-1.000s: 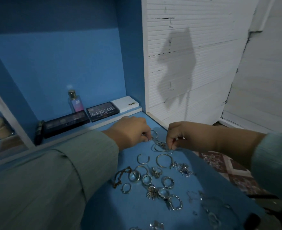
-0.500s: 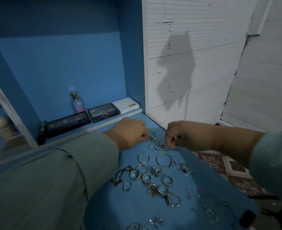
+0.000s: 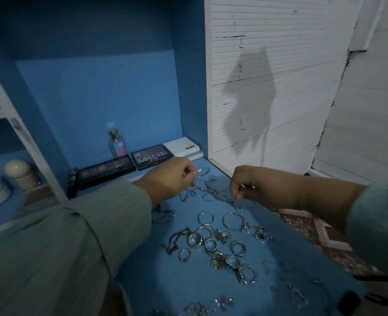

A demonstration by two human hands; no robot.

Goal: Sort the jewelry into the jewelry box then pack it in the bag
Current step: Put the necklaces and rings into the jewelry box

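Rings (image 3: 213, 245) and other silver bits lie scattered all over the near part of the blue tabletop (image 3: 142, 281). Just past them, both hands are up over a tangled chain (image 3: 209, 190): left hand (image 3: 168, 179) pinches one end, right hand (image 3: 245, 185) pinches the other, with the tangle sagging onto the table between. Further back on the ledge sit a MATTE palette (image 3: 152, 156), a darker palette (image 3: 106, 171) and a perfume bottle (image 3: 117, 144). Can't spot the jewelry box or bag.
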